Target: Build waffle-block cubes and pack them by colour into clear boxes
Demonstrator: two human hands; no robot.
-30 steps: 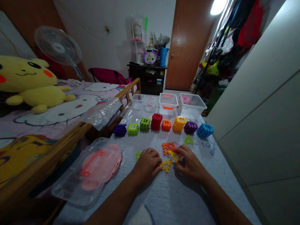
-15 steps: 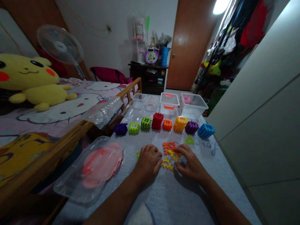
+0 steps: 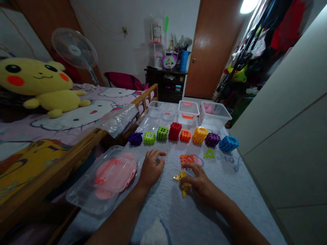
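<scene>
**Right hand (image 3: 203, 183) is bending over yellow pieces (image 3: 182, 175) on a cloth-covered desk (image 3: 163, 204); left hand (image 3: 151, 169) is lying nearby**

The yellow pieces, flat plastic shapes with cut-outs, are lying on the cloth near the middle of the desk, partly hidden by the right hand's fingers. That hand's grip is spreading loosely, thumb and fingers apart; whether it is holding a piece or only touching one, I cannot tell. The left hand is lying well apart from them, its thumb and fingers curving with a narrow gap. A speck of yellow-green is showing in that gap, but I cannot tell whether the grip has hold of anything.

An orange piece (image 3: 184, 160) is lying flat just beyond the right hand's fingertips, and a green triangle (image 3: 209, 153) is lying farther to the right. Behind these, eight stacks are standing in a row. From left to right, they are running dark purple (image 3: 135, 139), lime (image 3: 149, 138), green (image 3: 162, 134), red (image 3: 175, 132), orange, yellow, purple and blue (image 3: 229, 144). Clear plastic boxes (image 3: 188, 119) are standing behind the row. A clear container (image 3: 84, 195) with pink showing through is resting at the left edge. Beyond a wooden rail (image 3: 102, 136), a yellow plush toy (image 3: 61, 100) is sitting on a bed (image 3: 84, 115).
</scene>
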